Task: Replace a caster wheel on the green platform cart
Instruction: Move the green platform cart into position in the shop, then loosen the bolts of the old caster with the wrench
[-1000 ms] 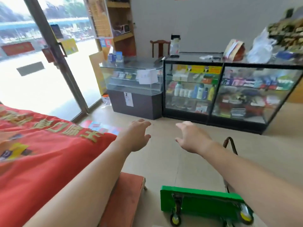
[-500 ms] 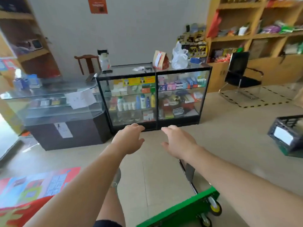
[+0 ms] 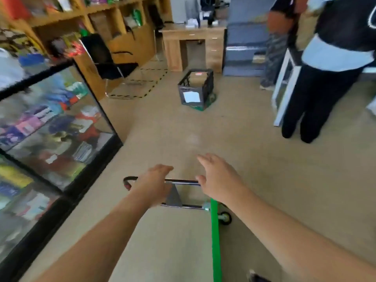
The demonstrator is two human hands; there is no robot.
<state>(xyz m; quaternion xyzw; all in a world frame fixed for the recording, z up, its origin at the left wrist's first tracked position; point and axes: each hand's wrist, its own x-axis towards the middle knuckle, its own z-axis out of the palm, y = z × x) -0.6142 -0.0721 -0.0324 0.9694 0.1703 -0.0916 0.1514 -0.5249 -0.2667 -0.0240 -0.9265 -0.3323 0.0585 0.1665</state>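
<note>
Presently, the green flat-decked platform cart stands on edge, its long axis running back toward the person. Its chrome tube handle lies crosswise beneath the left grip and right grip. Both are spread flat, holding nothing. The black-tyred caster wheel lies nearer the right.

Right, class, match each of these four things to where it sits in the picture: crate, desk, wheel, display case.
Things:
1. crate
2. desk
3. wheel
4. display case

Places:
A. along the left edge of the view
B. right beside the green cart
C. at the back of the room
D. in the middle of the room

Pairs: 1-D, 2-C, 3-B, 4-A.
</note>
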